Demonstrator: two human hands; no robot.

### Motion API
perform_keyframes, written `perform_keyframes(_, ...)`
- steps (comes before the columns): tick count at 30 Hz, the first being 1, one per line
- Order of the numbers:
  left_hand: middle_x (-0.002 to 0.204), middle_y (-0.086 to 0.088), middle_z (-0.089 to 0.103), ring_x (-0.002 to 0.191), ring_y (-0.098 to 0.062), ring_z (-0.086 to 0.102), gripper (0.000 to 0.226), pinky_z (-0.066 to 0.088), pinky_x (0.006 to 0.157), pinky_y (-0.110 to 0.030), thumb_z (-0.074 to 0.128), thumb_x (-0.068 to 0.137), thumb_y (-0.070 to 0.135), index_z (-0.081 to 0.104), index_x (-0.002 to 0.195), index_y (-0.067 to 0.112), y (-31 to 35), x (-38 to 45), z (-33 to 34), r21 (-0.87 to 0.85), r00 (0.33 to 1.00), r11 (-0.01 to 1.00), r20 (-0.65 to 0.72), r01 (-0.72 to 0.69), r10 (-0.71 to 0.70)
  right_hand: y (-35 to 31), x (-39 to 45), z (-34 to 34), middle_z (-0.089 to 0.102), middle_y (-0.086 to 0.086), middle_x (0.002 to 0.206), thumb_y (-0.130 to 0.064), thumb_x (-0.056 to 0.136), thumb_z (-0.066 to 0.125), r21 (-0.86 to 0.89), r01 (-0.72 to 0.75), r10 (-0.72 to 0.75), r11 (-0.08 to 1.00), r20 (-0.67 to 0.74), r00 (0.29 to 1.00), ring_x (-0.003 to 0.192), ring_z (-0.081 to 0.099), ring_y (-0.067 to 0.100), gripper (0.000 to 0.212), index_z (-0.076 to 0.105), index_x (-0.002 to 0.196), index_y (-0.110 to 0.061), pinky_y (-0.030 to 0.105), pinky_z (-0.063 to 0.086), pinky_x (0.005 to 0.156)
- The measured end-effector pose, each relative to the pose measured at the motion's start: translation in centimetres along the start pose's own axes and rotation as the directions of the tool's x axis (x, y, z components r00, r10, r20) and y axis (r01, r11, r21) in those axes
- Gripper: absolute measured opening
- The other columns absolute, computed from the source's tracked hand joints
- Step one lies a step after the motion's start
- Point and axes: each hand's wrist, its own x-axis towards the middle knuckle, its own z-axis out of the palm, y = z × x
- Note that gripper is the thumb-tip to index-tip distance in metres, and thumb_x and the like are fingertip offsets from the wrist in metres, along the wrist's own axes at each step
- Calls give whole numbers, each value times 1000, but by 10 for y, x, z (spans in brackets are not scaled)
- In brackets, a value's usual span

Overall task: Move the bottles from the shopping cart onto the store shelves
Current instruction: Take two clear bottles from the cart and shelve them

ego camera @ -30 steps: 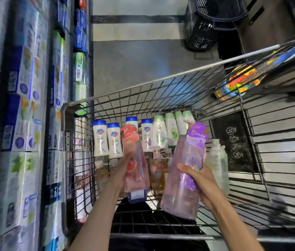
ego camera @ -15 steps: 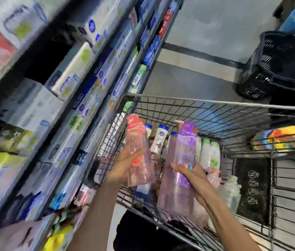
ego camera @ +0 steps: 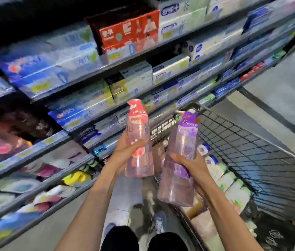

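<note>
Two bottles lifted: left hand (ego camera: 125, 153) grips red-capped bottle (ego camera: 138, 142); right hand (ego camera: 194, 165) grips purple-capped bottle (ego camera: 181, 163); one cart (ego camera: 252, 142).

- The left hand (ego camera: 125, 153) is raised on an outstretched bare forearm, fingers and thumb curled round a red-capped pink bottle (ego camera: 138, 142).
- The right hand (ego camera: 193, 165), slightly lower, grips a purple-capped bottle (ego camera: 181, 163) from its right side.

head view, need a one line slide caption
Left hand grips a red-capped bottle, right hand a purple-capped bottle, between cart and shelves.
</note>
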Motion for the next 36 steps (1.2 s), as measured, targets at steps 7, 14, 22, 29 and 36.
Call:
perform_keyframes(7, 98, 4, 70, 83, -7, 67, 52, 54, 69, -23, 69, 79, -3, 49, 124, 15, 2, -75, -97, -42, 967, 987, -211, -155, 143, 9, -23, 98, 74, -5, 73, -35, 42, 84, -187, 78, -53, 979, 136, 989, 66, 69, 9, 50, 68, 86, -17, 22, 55, 59)
perform_keyframes(14, 112, -10, 66, 88, -14, 66, 61, 55, 77, -27, 73, 77, -3, 47, 129, 14, -14, -182, -222, -30, 906, 980, -388, -197, 170, 60, -82, 218, 70, -6, 63, -5, 68, 82, -189, 63, -7, 980, 285, 959, 52, 64, 4, 29, 65, 90, -14, 16, 48, 49)
perform_keyframes(22, 107, -4, 70, 92, -17, 69, 66, 56, 73, -30, 78, 70, 6, 49, 127, 22, -41, -290, -351, -37, 836, 980, -528, -197, 148, 128, -169, 343, 73, -3, 67, 2, 68, 80, -193, 32, 70, 981, 500, 863, 55, 68, 11, 36, 64, 95, -14, 21, 51, 47)
perform_keyframes(29, 116, -3, 67, 103, -19, 66, 72, 54, 90, -42, 79, 73, 9, 44, 133, 26, -52, -320, -402, -42, 805, 978, -575, -205, 144, 148, -192, 392, 75, -3, 77, 5, 64, 82, -237, 98, 45, 967, 534, 844, 65, 70, 9, 44, 64, 100, -13, 20, 53, 54)
perform_keyframes(36, 113, -1, 69, 100, -13, 67, 77, 55, 70, -22, 88, 58, 24, 49, 124, 30, -54, -310, -428, -24, 772, 962, -602, -273, 204, 150, -166, 420, 74, -6, 76, -3, 58, 88, -244, 172, -18, 954, 526, 850, 67, 70, 8, 49, 62, 97, -17, 19, 53, 53)
